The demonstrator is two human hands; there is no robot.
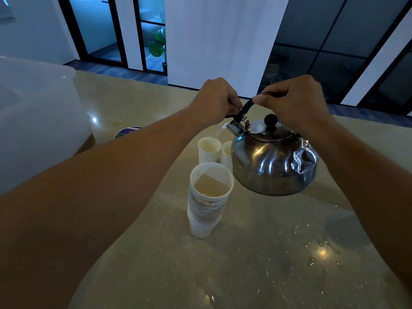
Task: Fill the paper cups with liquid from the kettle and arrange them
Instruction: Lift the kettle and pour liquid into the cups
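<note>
left forearm (93, 186) outstretched | both hands: left (215, 101), right (296, 101) grip kettle handle (246, 108) | kettle (274, 157) tilted, pouring

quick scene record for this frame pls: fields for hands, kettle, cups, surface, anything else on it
left hand: grips the front end of the kettle handle, near the spout
right hand: grips the top of the handle
kettle: steel, held off the counter, tilted, lid on, thin stream leaving the spout
far left cup: upright, receiving the stream
far right cup: upright, partly hidden by the kettle
cup stack: nearest, top cup holds pale liquid
counter: glossy, speckled
plastic tub: translucent, at left
</note>
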